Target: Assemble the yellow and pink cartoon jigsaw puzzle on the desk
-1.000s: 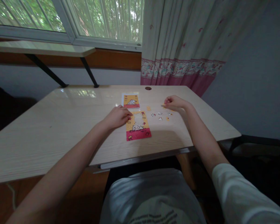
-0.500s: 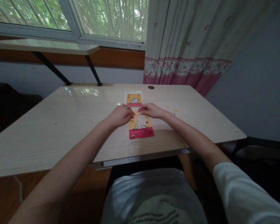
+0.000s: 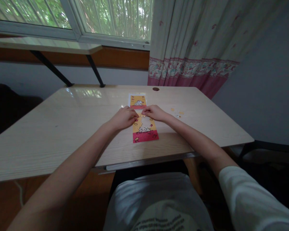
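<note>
A jigsaw puzzle (image 3: 145,135), yellow above and red below with a white animal drawn on it, lies flat on the table. Its upper middle shows a pale gap. My left hand (image 3: 124,118) rests at the puzzle's upper left edge, fingers curled together; whatever lies under the fingertips is hidden. Over the top of the puzzle, my right hand (image 3: 154,113) has its thumb and fingers pinched on a small pale puzzle piece, mostly covered by the fingertips. Just beyond both hands lies a picture card (image 3: 138,101) in the same colours.
Several loose puzzle pieces (image 3: 177,113) lie right of my right forearm. The light wooden table (image 3: 74,128) has a round cable hole (image 3: 156,89) at its back edge. A raised shelf (image 3: 50,45) on black struts stands at the back left, and a curtain (image 3: 183,69) hangs behind.
My right fingertips have shifted slightly at the top of the puzzle, covering more of the small piece there. The left hand keeps its place. The view has tilted very slightly.
</note>
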A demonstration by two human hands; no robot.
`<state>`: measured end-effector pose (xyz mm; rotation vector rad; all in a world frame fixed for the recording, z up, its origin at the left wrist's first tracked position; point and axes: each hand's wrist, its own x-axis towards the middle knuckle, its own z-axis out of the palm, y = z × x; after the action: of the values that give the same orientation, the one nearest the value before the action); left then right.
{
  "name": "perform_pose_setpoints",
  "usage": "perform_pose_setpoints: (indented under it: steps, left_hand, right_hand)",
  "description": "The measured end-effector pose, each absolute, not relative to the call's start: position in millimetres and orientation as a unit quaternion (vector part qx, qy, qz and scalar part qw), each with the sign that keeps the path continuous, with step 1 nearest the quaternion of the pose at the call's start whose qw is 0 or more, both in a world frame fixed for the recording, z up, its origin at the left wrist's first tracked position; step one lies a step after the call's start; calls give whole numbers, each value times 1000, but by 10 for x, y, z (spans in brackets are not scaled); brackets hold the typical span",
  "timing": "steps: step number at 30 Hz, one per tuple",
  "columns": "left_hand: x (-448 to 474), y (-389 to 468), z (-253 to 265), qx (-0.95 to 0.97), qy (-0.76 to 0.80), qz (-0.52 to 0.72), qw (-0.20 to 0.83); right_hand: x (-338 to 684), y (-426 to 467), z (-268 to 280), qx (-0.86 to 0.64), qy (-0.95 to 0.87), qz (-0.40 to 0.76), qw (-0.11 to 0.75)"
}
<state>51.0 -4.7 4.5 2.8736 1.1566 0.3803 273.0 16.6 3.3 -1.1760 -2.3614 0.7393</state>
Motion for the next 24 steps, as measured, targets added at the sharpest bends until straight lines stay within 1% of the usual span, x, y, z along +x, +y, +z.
perform_pose_setpoints:
  steps: [6,10,16,20,24]
  left_hand:
    - [506,-43,45,923,365,122,18]
    - [507,-28,14,923,368,112,11]
    - [528,-39,-14,920,379,100,-7]
    - [558,-78,4,916,391,89,-19]
    - [578,-106,19,915,394,83,-25]
  right_hand:
    - [2705,150,48,-421,-856,235,185]
    - [2668,136,58,-421,-874,179,162]
    - [2741,141,65,-430,-883,89,165]
    - [2841,146,77,-411,-894,75,164]
    - [2854,129,77,-378,-913,69,138]
